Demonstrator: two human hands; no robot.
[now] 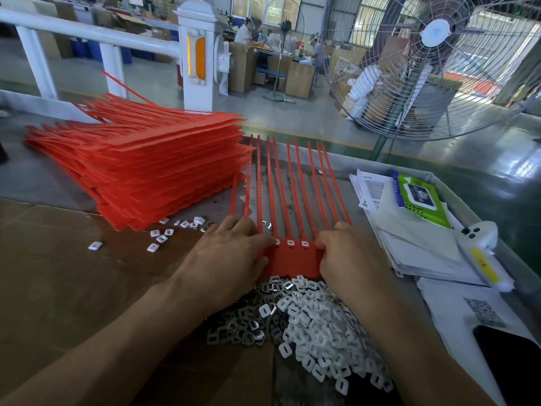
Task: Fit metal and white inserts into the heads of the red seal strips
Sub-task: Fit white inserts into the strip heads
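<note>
A joined row of red seal strips [292,259] lies flat in front of me, tails fanning away toward the far table edge. White inserts [290,243] sit in three visible heads between my hands. My left hand [231,256] rests palm down on the left heads, fingertips pressing at one insert. My right hand [348,253] covers the right heads with its fingers curled down onto them. A heap of white and metal inserts [310,320] lies just below the strip row, between my forearms.
A tall stack of red seal strips [152,165] stands at the left. Loose inserts [164,235] are scattered by its base. Papers [415,241], a green wipes pack [418,197], a white device [480,253] and a phone [509,361] lie at the right. A large fan [433,63] stands beyond the table.
</note>
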